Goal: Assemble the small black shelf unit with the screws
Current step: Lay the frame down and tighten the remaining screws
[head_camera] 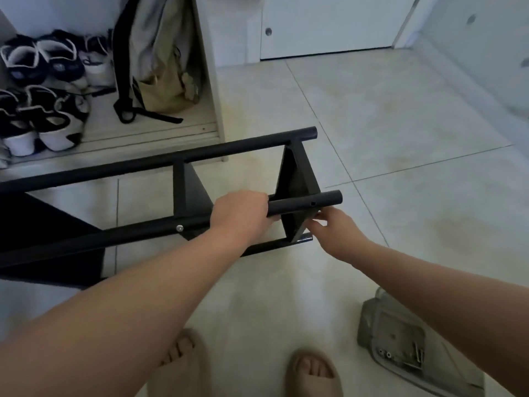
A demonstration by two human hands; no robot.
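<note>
the black shelf unit (94, 173) is laid on its side on the floor (372, 124), partly built: one bright screw (179, 228) is seated in the round matte pole (137, 235) grasped by the left hand (243, 214). a hole (313, 204) is left empty beside the flat end panel (294, 181), where the right hand (336, 229) is curled, though whether anything is pinched cannot be told. spare screws (412, 356) are kept in a bag (383, 316).
</note>
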